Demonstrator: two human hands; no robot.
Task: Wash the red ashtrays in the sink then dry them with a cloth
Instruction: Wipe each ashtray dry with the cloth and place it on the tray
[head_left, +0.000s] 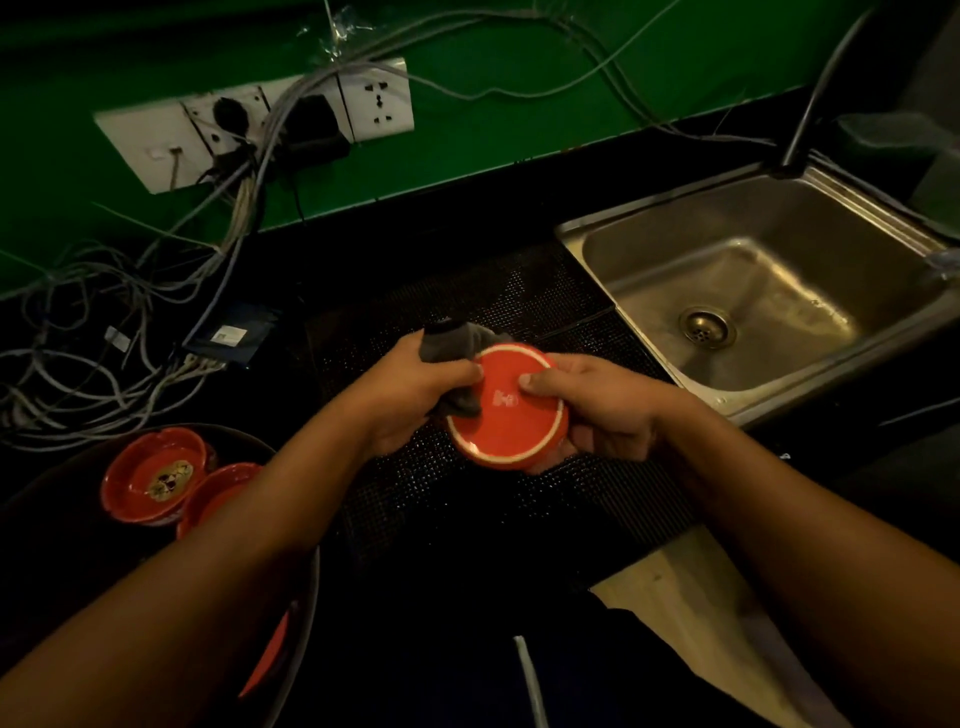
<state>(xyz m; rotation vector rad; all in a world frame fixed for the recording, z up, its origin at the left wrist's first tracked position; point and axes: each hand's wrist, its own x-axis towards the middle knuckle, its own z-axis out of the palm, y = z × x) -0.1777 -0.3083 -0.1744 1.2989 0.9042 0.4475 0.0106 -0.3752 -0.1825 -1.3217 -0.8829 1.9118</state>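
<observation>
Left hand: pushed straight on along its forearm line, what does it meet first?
The red ashtray: the cloth in the left hand touches it. The right hand lies beyond.

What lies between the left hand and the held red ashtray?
A grey cloth, gripped by the left hand against the ashtray; the head view shows it.

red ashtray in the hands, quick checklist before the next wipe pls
1. Grip: the right hand holds the red ashtray, thumb on its base: ok.
2. Cloth: the left hand holds the grey cloth against the ashtray's edge: ok.
3. Base turned up for wiping: ok.
4. Base already dry: cannot tell.
5. Bowl side dried: cannot tell, it faces away.
6. Held over the black mat, apart from the sink: ok.
</observation>
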